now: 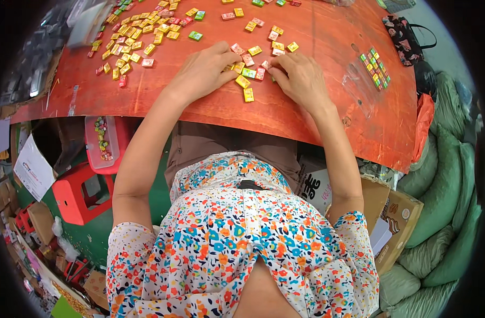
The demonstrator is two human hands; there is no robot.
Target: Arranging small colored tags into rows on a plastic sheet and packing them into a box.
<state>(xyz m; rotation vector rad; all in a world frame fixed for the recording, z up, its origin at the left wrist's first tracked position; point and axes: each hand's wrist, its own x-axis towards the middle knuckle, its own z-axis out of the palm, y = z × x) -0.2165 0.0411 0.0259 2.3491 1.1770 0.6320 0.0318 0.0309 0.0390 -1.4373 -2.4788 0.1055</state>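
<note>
My left hand (210, 66) rests on the red tabletop with curved fingers. Its thumb and fingertips are spread around a yellow box (238, 68) and touch the edge of a loose cluster. My right hand (301, 77) faces it from the other side, fingers bent and thumb apart. Its fingertips reach a pink box (266, 64). Between the hands lie more tiny boxes, among them a green one (248, 73), a pink one (260, 73) and a yellow one (243, 81). Nearer me is another yellow box (248, 95). What lies under my fingers is partly hidden.
A large scatter of small boxes (141, 32) covers the table's far left. At right, a block of boxes in neat rows (375, 69) sits beside clear plastic wrap (353, 87). Below the table's left edge are a red stool (75, 193) and a clear tub (102, 140).
</note>
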